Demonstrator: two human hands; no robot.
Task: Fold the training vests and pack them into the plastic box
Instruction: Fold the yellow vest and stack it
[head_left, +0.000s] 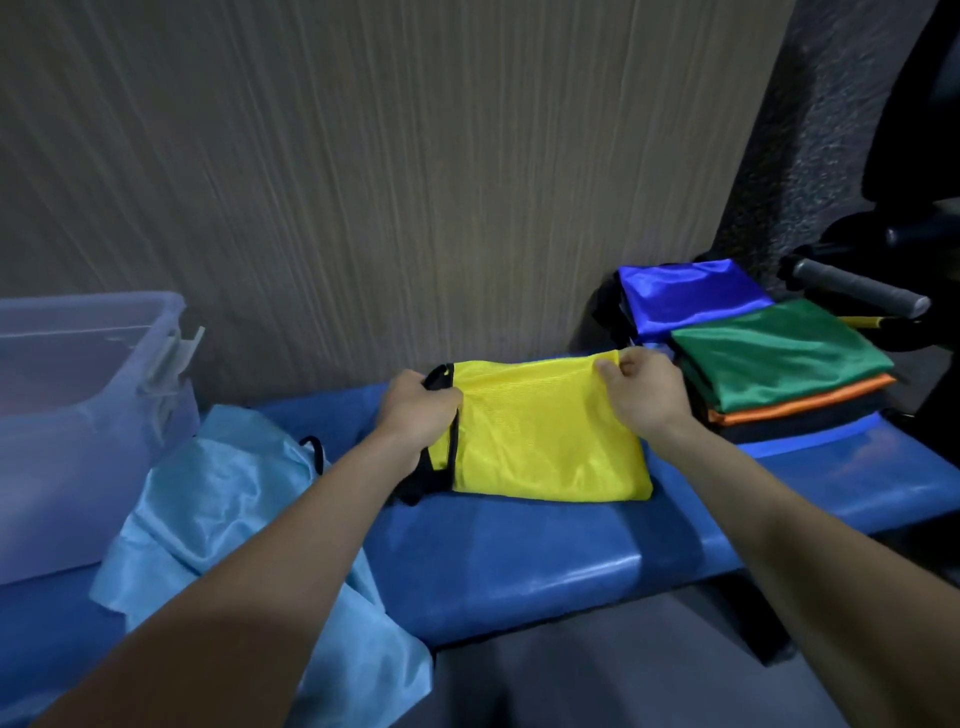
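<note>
yellow vest, partly folded, on the blue table between the plastic box at left and a stack of folded vests at right. left hand grips the black-trimmed end; right hand pinches the far top corner. the mesh looks light, limp and slippery, so it is best held at corners and trim, where the fold stays controllable.

Counts: 1 yellow vest, bench centre; 1 light-blue vest, left; stack at right end w/ 4 visible colours (blue, green, orange, dark); 1 box, left end; 2 hands.
</note>
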